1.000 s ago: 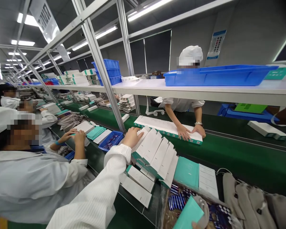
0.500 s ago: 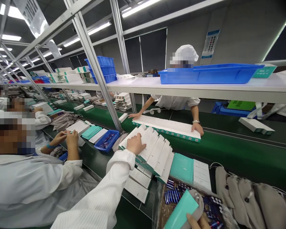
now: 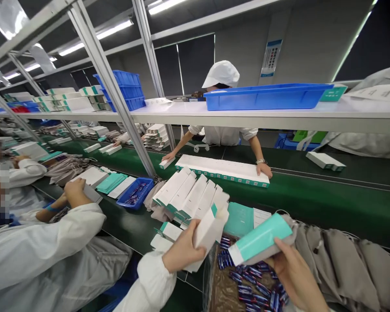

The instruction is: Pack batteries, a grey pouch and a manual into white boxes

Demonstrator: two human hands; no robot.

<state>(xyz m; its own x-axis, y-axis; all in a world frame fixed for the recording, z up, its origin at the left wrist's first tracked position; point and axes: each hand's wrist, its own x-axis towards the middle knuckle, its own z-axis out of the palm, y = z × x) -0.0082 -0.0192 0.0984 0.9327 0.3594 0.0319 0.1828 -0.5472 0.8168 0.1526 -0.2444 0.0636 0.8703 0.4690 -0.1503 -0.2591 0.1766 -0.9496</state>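
Note:
My left hand [image 3: 182, 251] is closed around an open-ended white carton [image 3: 206, 234] with a teal flap, in front of a stack of white cartons [image 3: 188, 190]. My right hand [image 3: 294, 266] grips a teal folded leaflet [image 3: 263, 236] with a white end, together with grey material beneath it. Below that hand lies a tray of blue batteries [image 3: 256, 288] on brown lining. Teal sheets [image 3: 238, 220] rest just behind the tray. Grey cloth pouches [image 3: 338, 251] are piled at the right. More white cartons [image 3: 170, 232] lie under the stack.
Across the green conveyor [image 3: 295, 193], a co-worker in a white cap [image 3: 222, 73] has both hands at a row of white boxes [image 3: 221, 169]. A shelf [image 3: 182, 113] carries a blue tray [image 3: 266, 97]. Another co-worker's sleeve [image 3: 71, 234] is close on the left, near a blue bin [image 3: 134, 195].
My left hand has drawn a carton from the stack towards me. My right hand has raised the teal leaflet above the batteries. The co-worker opposite has taken hold of a small white box.

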